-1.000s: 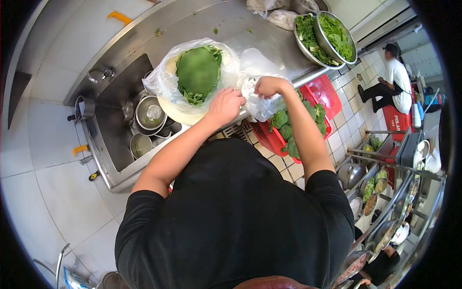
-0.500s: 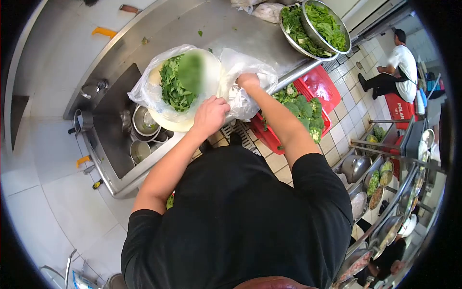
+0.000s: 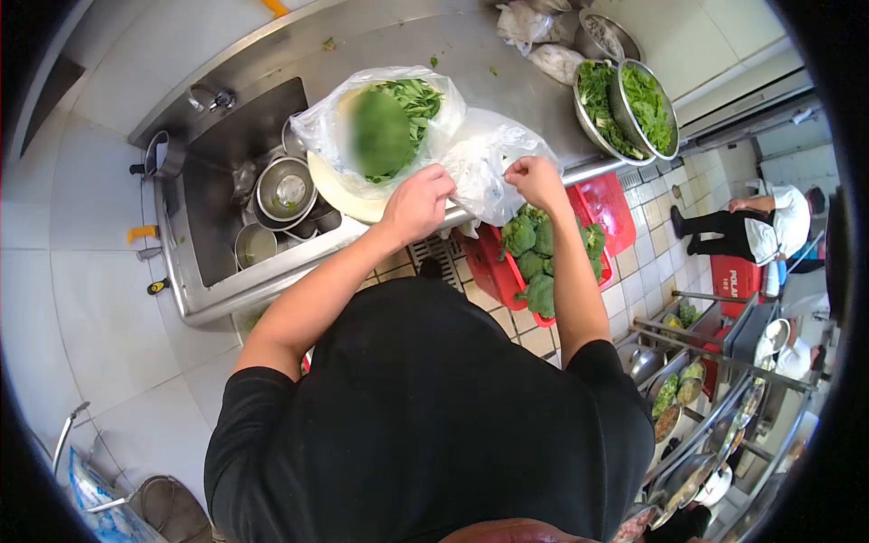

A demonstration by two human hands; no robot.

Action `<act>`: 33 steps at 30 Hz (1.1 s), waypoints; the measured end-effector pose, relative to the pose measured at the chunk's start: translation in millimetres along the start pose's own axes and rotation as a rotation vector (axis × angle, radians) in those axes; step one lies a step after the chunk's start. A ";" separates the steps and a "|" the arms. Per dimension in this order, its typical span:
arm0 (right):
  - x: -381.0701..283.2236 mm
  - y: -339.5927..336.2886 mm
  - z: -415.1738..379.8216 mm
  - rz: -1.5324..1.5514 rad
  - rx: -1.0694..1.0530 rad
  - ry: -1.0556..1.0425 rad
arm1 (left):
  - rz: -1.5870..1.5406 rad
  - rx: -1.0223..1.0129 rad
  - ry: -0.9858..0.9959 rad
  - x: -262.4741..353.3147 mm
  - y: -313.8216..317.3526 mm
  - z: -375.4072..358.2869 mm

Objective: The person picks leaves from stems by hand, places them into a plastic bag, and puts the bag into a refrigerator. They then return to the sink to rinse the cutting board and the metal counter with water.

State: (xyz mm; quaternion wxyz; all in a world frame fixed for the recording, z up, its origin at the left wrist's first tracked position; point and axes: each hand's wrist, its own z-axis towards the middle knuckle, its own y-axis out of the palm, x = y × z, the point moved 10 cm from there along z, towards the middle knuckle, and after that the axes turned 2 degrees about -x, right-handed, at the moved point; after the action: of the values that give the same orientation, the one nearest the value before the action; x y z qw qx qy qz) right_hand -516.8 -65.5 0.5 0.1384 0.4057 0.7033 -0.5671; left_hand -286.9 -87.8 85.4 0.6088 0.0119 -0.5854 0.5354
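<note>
Leafy greens (image 3: pixel 421 101) lie in an open clear plastic bag (image 3: pixel 312 119) on a round whitish board (image 3: pixel 335 192) at the sink's edge; part of them is blurred. To their right spreads crumpled clear plastic (image 3: pixel 480 167), whose join with that bag is unclear. My left hand (image 3: pixel 416 208) is closed on the near edge of the plastic, fingers curled together. On the right side, my right hand (image 3: pixel 540 184) pinches the plastic between thumb and fingers. Below my right forearm, broccoli heads (image 3: pixel 541 240) fill a red basket (image 3: pixel 489 262).
Left of the board, a steel sink (image 3: pixel 213 199) holds bowls and pots (image 3: pixel 288 187). Two bowls of greens (image 3: pixel 644 109) stand at the counter's right end. A person (image 3: pixel 769 222) in a white top is off to the right, beyond a metal rack (image 3: pixel 715 339) of food bowls.
My right hand has come out of the crumpled plastic and now pinches its right side. My left hand has moved onto the plastic's near edge. The view has shifted.
</note>
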 end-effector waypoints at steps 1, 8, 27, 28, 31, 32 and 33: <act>-11.8 4.4 -14.4 0.139 -0.081 0.008 | -0.047 0.035 0.009 6.7 -11.9 -5.9; -117.8 -22.2 -97.0 0.089 0.270 -0.202 | -0.526 0.235 -0.098 -16.4 -103.7 -92.9; -260.7 154.3 -144.8 0.196 -0.134 -0.526 | -0.154 0.949 -1.172 -237.5 -272.4 -791.7; -257.3 146.3 -138.5 0.165 -0.052 -0.510 | 0.048 1.006 -1.155 -232.0 -279.1 -842.7; -238.8 130.2 -105.9 0.325 0.055 -0.285 | 0.172 0.948 -1.302 -178.2 -272.3 -835.5; -236.8 120.9 -91.9 0.276 0.113 -0.306 | 0.185 0.947 -1.371 -188.7 -260.5 -862.2; -238.5 112.2 -80.8 0.227 0.176 -0.327 | 0.195 0.945 -1.436 -195.2 -249.0 -880.0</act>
State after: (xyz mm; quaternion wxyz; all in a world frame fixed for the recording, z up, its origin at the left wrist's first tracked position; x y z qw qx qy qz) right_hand -262.9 -87.5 105.5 0.2778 0.3953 0.5691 -0.6653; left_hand 545.3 245.9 -180.5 -0.0257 0.5486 -0.5429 0.6354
